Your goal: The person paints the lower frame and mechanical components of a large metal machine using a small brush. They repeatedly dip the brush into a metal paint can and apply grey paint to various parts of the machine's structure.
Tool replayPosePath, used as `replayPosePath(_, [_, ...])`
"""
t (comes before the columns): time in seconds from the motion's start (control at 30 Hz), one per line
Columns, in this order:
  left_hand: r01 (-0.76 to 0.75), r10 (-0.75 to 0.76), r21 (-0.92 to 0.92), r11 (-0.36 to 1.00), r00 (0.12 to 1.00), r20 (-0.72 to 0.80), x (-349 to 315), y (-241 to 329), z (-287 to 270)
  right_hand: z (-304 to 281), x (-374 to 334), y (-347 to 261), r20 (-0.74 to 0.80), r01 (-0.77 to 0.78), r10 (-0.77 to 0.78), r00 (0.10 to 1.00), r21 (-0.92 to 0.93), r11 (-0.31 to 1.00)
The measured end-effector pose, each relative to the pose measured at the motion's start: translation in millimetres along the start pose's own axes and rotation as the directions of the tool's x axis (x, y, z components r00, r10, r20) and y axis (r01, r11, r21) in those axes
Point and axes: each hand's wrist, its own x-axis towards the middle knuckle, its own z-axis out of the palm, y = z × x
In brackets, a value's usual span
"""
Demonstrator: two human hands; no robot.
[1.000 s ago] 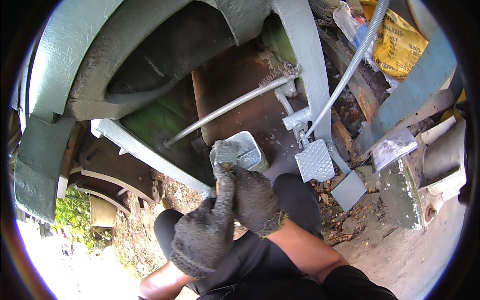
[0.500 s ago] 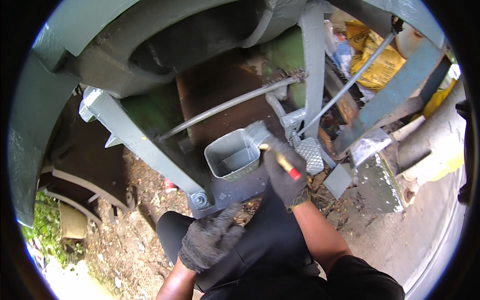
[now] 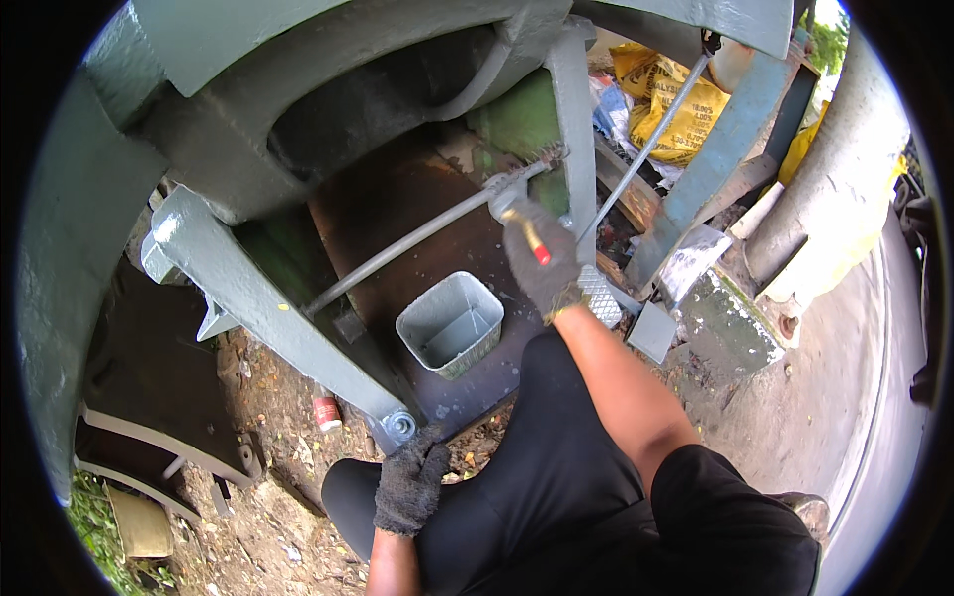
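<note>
Leaf-littered ground (image 3: 288, 457) surrounds a grey-painted metal frame (image 3: 268, 303), with a pale trunk-like post (image 3: 840, 164) at the right. Dark capitals and figures are printed across a crumpled yellow sack (image 3: 681, 114) behind the frame; a small red-and-white container (image 3: 326, 413) on the ground bears marks too small to read. The paintbrush (image 3: 534, 236) is at the right end of a grey rod (image 3: 402, 250), its long axis slanting: red handle tip to the lower right, bristles to the upper left. Whether the bristles touch the metal I cannot tell. The gloved right hand (image 3: 545, 273) grips the brush; the gloved left hand (image 3: 409, 485) is loose, fingers slightly apart, near the frame's bolted foot (image 3: 398, 426). Between them, farther forward, stands a paint tub (image 3: 472, 351), upright, wet grey inside.
</note>
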Motion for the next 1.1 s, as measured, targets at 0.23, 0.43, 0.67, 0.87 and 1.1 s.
replayPosePath(0.23, [-0.126, 0.116, 0.124, 0.984, 0.990, 0.082, 6, -16, -5, -17, 7, 13, -0.084, -0.229, 0.239, 0.967, 0.113, 0.967])
replayPosePath(0.43, [-0.142, 0.138, 0.087, 0.986, 0.989, 0.056, 10, -15, -3, -9, 8, 31, 0.119, -0.308, 0.293, 0.949, 0.140, 0.941])
replayPosePath(0.67, [-0.217, 0.203, 0.182, 0.959, 0.975, 0.089, 6, -6, -1, 1, 16, 37, -0.236, -0.038, 0.024, 0.971, -0.055, 0.998])
replayPosePath(0.87, [-0.189, 0.175, 0.195, 0.962, 0.981, 0.086, 4, -2, -1, -9, 16, 22, 0.200, -0.597, 0.566, 0.800, 0.364, 0.714])
replayPosePath(1.1, [-0.256, 0.235, 0.196, 0.947, 0.964, 0.126, 8, -8, 6, 15, 11, -1, -0.102, -0.045, 0.041, 0.994, -0.034, 0.998])
